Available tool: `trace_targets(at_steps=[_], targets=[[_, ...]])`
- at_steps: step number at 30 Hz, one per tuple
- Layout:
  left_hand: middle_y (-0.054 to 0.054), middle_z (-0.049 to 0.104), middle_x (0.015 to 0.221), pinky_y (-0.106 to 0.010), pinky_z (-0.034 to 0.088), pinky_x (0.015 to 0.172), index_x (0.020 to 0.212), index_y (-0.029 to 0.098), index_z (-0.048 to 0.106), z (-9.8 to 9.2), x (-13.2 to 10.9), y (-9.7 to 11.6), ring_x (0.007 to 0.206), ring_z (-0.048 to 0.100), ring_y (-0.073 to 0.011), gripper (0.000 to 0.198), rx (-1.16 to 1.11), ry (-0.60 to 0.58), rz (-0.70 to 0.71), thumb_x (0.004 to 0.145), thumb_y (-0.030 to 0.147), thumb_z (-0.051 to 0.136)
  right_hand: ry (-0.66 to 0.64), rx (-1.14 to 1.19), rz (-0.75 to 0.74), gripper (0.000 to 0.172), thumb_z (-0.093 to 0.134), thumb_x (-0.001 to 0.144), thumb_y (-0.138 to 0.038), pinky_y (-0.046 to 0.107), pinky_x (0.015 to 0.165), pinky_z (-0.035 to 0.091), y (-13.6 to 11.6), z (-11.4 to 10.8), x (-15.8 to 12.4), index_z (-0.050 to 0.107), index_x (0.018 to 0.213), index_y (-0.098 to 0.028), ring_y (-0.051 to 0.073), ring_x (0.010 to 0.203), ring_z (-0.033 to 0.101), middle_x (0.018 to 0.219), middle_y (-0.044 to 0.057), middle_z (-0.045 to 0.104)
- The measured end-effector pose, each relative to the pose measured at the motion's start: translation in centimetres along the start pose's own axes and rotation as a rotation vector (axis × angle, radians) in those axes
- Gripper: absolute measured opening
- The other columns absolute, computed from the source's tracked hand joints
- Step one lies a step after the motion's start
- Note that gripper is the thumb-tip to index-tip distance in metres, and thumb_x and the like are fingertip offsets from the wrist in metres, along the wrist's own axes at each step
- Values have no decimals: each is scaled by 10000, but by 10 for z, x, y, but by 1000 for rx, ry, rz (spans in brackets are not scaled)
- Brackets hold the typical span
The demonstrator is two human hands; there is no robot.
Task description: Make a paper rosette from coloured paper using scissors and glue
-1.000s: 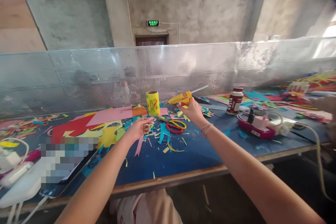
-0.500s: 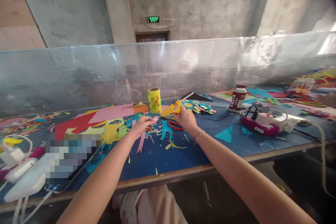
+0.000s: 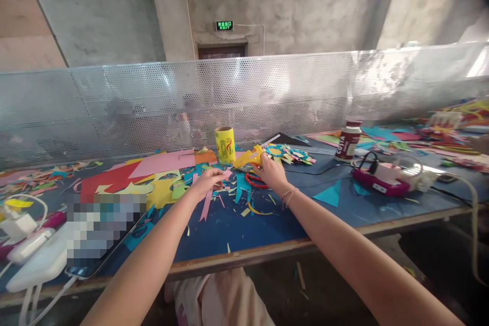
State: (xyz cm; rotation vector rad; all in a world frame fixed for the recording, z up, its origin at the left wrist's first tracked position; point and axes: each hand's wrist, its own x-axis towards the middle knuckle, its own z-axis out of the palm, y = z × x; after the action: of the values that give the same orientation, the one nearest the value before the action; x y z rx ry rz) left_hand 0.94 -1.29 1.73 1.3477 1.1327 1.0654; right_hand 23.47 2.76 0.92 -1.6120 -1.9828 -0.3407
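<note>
My left hand (image 3: 209,183) pinches a small pink paper piece (image 3: 228,174) between thumb and fingers, just above the scrap-strewn table. My right hand (image 3: 272,172) is wrapped around a yellow hot glue gun (image 3: 247,158), whose nozzle points left toward the pink paper. A black cord (image 3: 311,172) runs off to the right behind that hand. Below the glue gun lies a red ring-shaped handle (image 3: 255,181), partly covered. A yellow cardboard-cored roll (image 3: 225,145) stands upright just behind both hands. Blue and yellow paper flowers (image 3: 277,151) lie beyond my right hand.
A perforated metal screen (image 3: 153,107) borders the blue table (image 3: 275,229) at the back. Pink and red sheets and a phone (image 3: 110,234) lie left. Right stand a Costa bottle (image 3: 347,141) and a purple power strip (image 3: 378,183) with plugs and cables.
</note>
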Motion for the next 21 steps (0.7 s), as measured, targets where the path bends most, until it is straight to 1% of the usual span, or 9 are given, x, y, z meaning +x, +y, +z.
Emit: trace_targets(at_steps=[5, 11, 17, 21], targets=[[-41, 639, 736, -256, 442, 591, 709, 141, 607, -1, 1, -1, 567, 534, -95, 233, -10, 11, -1, 624, 299, 755, -8, -17, 7, 242, 425, 885, -411, 261, 533, 283, 1, 1, 0, 490, 938, -184, 201, 720, 624, 823, 80, 671], [-35, 624, 701, -259, 443, 596, 707, 137, 612, -1, 0, -1, 572, 541, -102, 230, -4, 11, -2, 627, 300, 752, -19, -19, 14, 252, 443, 885, -417, 260, 532, 279, 1, 0, 0, 487, 960, -181, 201, 728, 627, 836, 81, 676], [-44, 644, 739, -252, 447, 594, 705, 137, 612, -1, 0, 0, 561, 537, -91, 253, -28, 0, -1, 616, 318, 765, -29, -21, 1, 247, 437, 891, -409, 258, 539, 292, 1, -2, 1, 500, 958, -180, 194, 716, 622, 836, 82, 670], [-35, 639, 706, -243, 449, 586, 696, 140, 605, -1, 0, -1, 558, 539, -90, 255, -44, 1, -2, 610, 312, 773, -19, -23, -12, 247, 436, 890, -408, 261, 539, 291, 3, -1, 1, 501, 962, -181, 188, 701, 613, 848, 77, 667]])
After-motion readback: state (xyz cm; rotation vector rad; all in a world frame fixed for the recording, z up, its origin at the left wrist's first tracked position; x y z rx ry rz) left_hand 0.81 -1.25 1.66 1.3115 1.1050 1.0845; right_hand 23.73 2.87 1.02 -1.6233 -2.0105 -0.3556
